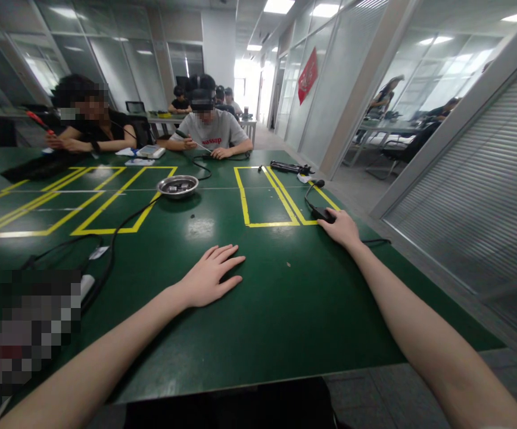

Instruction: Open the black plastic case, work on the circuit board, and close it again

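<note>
My left hand (pixel 211 275) lies flat on the green tabletop (pixel 258 333), fingers spread, holding nothing. Further out on the right, my right hand (pixel 342 227) grips a black box-shaped power adapter (pixel 323 214) near the table's right edge. A cable leaves its far end and loops to a black plug-like end (pixel 320 183); another cable (pixel 377 241) runs behind my wrist toward the edge. Part of the adapter is hidden under my fingers. It rests across the yellow tape outline (pixel 276 224) on the table.
A metal bowl (pixel 178 186) holding small metal parts stands left of centre. A folded black tripod-like object (pixel 290 168) lies at the far right. Black cables (pixel 113 250) cross the left side. Opposite, one person (pixel 211 128) handles a screwdriver-like tool; another person (pixel 102 122) sits at left.
</note>
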{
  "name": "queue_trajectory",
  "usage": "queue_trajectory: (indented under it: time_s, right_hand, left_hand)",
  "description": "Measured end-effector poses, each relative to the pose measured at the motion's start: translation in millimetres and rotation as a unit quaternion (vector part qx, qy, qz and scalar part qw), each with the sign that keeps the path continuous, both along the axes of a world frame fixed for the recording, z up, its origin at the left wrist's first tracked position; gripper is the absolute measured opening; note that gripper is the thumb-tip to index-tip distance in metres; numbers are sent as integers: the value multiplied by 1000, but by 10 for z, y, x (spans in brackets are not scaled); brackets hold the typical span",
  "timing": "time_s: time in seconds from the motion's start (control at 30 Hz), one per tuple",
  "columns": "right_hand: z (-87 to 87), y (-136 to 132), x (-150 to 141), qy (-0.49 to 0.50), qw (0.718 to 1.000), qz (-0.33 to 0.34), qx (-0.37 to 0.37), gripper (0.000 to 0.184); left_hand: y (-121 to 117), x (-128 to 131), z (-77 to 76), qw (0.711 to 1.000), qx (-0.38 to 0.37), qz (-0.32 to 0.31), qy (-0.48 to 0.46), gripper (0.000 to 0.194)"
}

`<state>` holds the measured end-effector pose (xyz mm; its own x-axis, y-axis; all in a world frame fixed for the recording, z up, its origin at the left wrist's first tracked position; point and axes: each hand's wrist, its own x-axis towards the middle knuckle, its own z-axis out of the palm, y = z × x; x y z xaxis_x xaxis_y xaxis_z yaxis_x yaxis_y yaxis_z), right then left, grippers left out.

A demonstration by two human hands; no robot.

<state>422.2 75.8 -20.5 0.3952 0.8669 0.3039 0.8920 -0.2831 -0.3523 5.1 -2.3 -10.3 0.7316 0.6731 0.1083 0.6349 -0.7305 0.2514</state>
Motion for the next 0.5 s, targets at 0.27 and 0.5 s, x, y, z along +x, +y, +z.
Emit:
queue_trajectory:
  time_s: [0.27,0.5]
  right_hand:
    - [-75,82,73,79,994,-31,66,43]
    - [-12,78,107,80,992,-94,38,45]
  left_hand:
    - [10,-8,-16,1000,0,-7,-11,54]
    - [14,-9,-23,1000,0,-9,-11,54]
